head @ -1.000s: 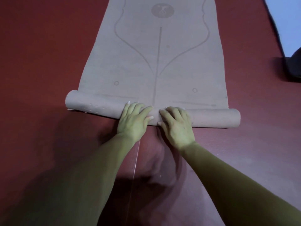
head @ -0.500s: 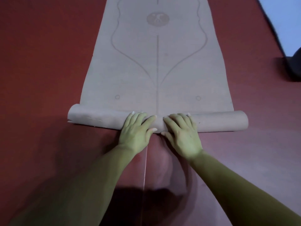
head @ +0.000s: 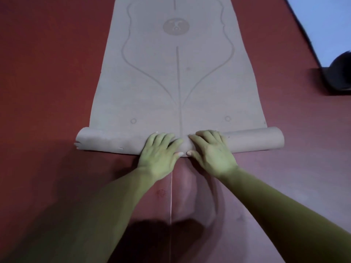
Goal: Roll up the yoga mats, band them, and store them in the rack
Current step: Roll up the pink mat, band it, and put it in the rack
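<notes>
Hands side by side press down on the rolled part of a grey yoga mat (head: 178, 82), right at its middle: the left hand (head: 161, 156) and the right hand (head: 212, 154) lie flat, palms down, fingers spread over the roll (head: 254, 139), thumbs nearly touching, gripping nothing. That roll runs left to right across the red floor (head: 47, 73). Beyond it, the unrolled length stretches straight away from the person, printed centre line pointing ahead.

view: head camera, single
facing: forward and down, steeply onto the floor (head: 47, 92)
nearness: close, at arm's reach
</notes>
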### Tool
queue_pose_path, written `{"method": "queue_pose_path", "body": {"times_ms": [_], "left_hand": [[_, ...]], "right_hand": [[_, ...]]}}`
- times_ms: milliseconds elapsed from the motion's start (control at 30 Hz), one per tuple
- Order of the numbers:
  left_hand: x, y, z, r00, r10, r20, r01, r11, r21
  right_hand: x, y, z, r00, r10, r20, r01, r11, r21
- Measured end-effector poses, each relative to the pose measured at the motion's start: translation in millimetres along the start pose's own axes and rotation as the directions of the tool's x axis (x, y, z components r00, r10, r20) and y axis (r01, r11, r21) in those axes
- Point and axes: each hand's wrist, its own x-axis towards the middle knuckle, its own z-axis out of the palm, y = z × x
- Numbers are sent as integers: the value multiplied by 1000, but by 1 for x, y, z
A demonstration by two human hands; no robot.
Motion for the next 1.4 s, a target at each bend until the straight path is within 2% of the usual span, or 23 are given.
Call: {"method": "queue_pose_path", "body": {"times_ms": [67, 167, 267, 367, 500, 567, 800, 933, 1067, 1200, 1333, 1400], "left_hand": [[9, -7, 0, 999, 33, 1, -33, 999, -29], [19, -19, 3, 997, 74, 2, -74, 997, -24], [20, -13, 5, 999, 14, -30, -14, 1000, -2], [13, -4, 2, 995, -95, -30, 92, 993, -74], [11, -1, -6, 991, -128, 38, 132, 984, -121], [23, -4, -8, 986, -154, 67, 161, 980, -113], [33, -7, 8, 985, -165, -43, 161, 984, -78], [34, -6, 5, 984, -162, -71, 157, 985, -71], [29, 1, 9, 973, -216, -78, 209, 974, -81], [32, -1, 15, 977, -201, -73, 196, 978, -75], [50, -6, 13, 969, -244, -49, 240, 967, -81], [54, -8, 13, 969, -242, -50, 237, 968, -80]], "right_hand": [[-5, -5, 3, 998, 6, -67, -8, 1000, -18], [-6, -10, 9, 996, 21, -83, -26, 998, -62], [6, -6, 7, 997, 34, -75, -37, 998, -47], [14, -10, 2, 998, 53, -29, -55, 997, -58], [20, -16, -16, 996, 26, 89, -10, 983, -181], [29, -9, -22, 991, -2, 131, 27, 981, -190], [32, 17, 0, 994, -101, -31, 101, 995, -12], [38, 23, -2, 990, -138, 3, 138, 990, 10], [43, 27, -1, 992, -121, 22, 120, 992, 46], [51, 31, -1, 991, -128, 43, 127, 992, 25], [55, 27, -2, 992, -112, -64, 110, 993, -40], [51, 25, 1, 993, -94, -71, 93, 995, -20]]}}
